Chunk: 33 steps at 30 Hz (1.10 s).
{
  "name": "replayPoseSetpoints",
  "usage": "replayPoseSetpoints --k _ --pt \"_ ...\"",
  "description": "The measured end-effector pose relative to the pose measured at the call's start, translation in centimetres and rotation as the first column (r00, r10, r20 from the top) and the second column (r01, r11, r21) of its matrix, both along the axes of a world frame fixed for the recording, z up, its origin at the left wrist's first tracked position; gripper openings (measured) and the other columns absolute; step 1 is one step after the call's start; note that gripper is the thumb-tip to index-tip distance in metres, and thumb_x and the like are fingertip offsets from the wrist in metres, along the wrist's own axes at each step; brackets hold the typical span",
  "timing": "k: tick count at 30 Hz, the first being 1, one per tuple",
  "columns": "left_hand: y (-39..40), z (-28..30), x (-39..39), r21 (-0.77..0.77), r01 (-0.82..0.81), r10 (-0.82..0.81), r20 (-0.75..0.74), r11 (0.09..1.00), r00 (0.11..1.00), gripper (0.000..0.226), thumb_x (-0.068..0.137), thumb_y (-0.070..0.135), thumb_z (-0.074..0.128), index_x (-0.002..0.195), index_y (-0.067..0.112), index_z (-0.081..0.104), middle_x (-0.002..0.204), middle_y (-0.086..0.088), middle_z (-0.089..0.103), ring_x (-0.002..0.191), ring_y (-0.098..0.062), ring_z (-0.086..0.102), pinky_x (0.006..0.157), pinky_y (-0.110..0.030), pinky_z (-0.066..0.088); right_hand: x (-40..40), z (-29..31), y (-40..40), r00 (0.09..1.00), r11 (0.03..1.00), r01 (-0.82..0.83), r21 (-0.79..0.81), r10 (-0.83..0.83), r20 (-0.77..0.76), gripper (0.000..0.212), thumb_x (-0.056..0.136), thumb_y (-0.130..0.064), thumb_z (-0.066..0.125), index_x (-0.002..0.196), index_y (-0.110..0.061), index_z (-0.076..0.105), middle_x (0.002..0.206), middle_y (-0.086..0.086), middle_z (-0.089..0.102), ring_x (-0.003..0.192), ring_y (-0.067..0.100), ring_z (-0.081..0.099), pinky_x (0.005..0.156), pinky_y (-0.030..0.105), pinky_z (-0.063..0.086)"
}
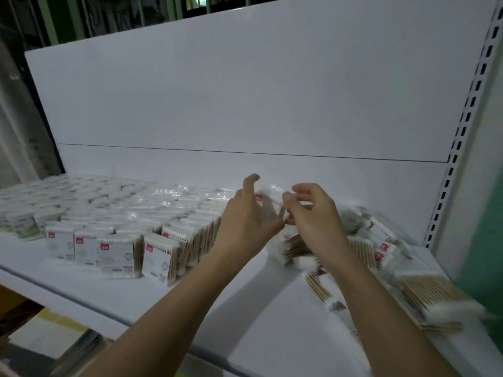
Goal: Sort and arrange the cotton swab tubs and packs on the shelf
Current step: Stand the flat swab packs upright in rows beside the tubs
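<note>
A clear-wrapped cotton swab pack (268, 204) is held up between both hands, above the white shelf (253, 300) and just in front of the back panel (245, 104). It is cupped by the left hand (246, 216), thumb raised and fingers curled against its near face; its right edge is pinched by the curled fingers of the right hand (313, 210). The pack is blurred, and only a small red label at its top left corner can be made out. To the left, neat rows of upright packs (152, 238) are lined up front to back, red labels facing forward. Further left, round swab tubs (54, 197) are massed toward the back. To the right, a loose heap of packs (381, 257) is spread flat, wooden sticks showing. The slotted upright (462, 126) is seen at the right edge.
</note>
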<state>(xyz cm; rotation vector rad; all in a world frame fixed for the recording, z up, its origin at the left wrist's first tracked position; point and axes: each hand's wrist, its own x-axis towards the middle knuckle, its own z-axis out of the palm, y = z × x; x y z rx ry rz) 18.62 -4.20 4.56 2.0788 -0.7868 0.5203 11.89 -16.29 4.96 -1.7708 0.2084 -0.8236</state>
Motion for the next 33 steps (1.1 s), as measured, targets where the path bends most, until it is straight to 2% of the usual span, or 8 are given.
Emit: replayPoseSetpoints --k 8,14,19,22,25,28,31,33 --pt "-2.3 -0.9 3.4 0.311 -0.226 0.254 -0.052 0.923 0.966 0.047 0.087 0.040 0.062 0.117 0.008 0.044 0.114 -0.014 0.043 0.106 -0.037 0.051 0.079 -0.038 0.043 -0.7 1.6 -0.8 0.969 0.991 0.095 0.099 -0.114 0.219 0.011 0.100 -0.030 0.051 0.111 -0.028 0.049 0.091 -0.002 0.066 0.073 0.011 0.065 0.079 0.052 0.057" --pt "-3.7 -1.8 5.8 0.517 -0.256 0.287 0.021 0.817 0.958 0.045 0.092 0.031 0.058 0.125 0.004 0.044 0.127 -0.019 0.050 0.118 -0.032 0.050 0.098 -0.036 0.041 -0.4 1.2 -0.9 0.971 0.994 0.102 0.033 -0.106 0.215 0.009 0.100 -0.033 0.050 0.108 -0.036 0.047 0.097 -0.001 0.065 0.078 0.014 0.065 0.079 0.051 0.057" --pt "-3.4 -2.2 6.6 0.428 -0.290 0.305 0.037 0.856 0.952 0.041 0.089 0.009 0.060 0.127 0.007 0.044 0.131 -0.015 0.034 0.109 -0.033 0.052 0.085 -0.035 0.046 -0.5 1.1 -0.7 0.972 0.993 0.105 -0.050 -0.092 0.217 0.013 0.101 -0.034 0.048 0.114 -0.033 0.046 0.100 -0.003 0.063 0.085 0.018 0.064 0.076 0.041 0.058" --pt "-3.1 -1.9 6.2 0.381 -0.313 0.292 0.112 0.870 0.950 0.056 0.089 0.028 0.067 0.135 0.013 0.039 0.136 -0.011 0.030 0.119 -0.030 0.040 0.087 -0.036 0.047 -0.8 1.2 -1.2 0.979 0.989 0.135 -0.067 -0.123 0.164 0.016 0.101 -0.032 0.048 0.116 -0.032 0.043 0.095 -0.004 0.064 0.079 0.016 0.064 0.071 0.037 0.055" --pt "-3.3 -0.6 4.6 0.301 -0.098 0.050 0.163 0.948 0.985 0.044 0.094 0.042 0.057 0.131 0.019 0.051 0.127 -0.004 0.048 0.116 -0.022 0.044 0.090 -0.036 0.048 -1.1 1.3 -2.5 0.988 0.986 0.153 -0.062 -0.153 0.010 0.013 0.100 -0.033 0.047 0.111 -0.029 0.043 0.078 0.005 0.066 0.065 0.019 0.059 0.066 0.042 0.053" --pt "-3.6 0.7 3.2 0.404 0.195 -0.194 -0.044 0.894 0.980 0.044 0.090 0.051 0.060 0.124 0.023 0.060 0.115 0.002 0.060 0.099 -0.013 0.055 0.083 -0.027 0.047 -1.5 1.2 -4.4 0.965 0.967 0.206 -0.149 -0.226 -0.130 0.009 0.098 -0.032 0.048 0.102 -0.025 0.051 0.078 0.004 0.067 0.063 0.018 0.060 0.063 0.039 0.052" --pt "-4.2 0.3 2.5 0.513 0.311 -0.224 -0.226 0.800 0.948 0.059 0.084 0.055 0.067 0.130 0.020 0.056 0.120 0.000 0.062 0.095 -0.015 0.057 0.080 -0.027 0.047 -1.7 0.7 -5.3 0.934 0.937 0.259 -0.234 -0.305 -0.187 0.010 0.096 -0.032 0.048 0.090 -0.026 0.052 0.082 0.001 0.067 0.071 0.022 0.065 0.072 0.044 0.056" --pt "-4.3 -0.6 2.4 0.556 0.287 -0.189 -0.228 0.780 0.955 0.069 0.082 0.053 0.070 0.140 0.024 0.048 0.135 -0.002 0.057 0.112 -0.021 0.056 0.094 -0.033 0.047 -1.6 0.3 -5.4 0.914 0.929 0.249 -0.274 -0.319 -0.249 0.011 0.098 -0.033 0.047 0.092 -0.024 0.049 0.082 0.003 0.066 0.072 0.024 0.063 0.070 0.042 0.053"
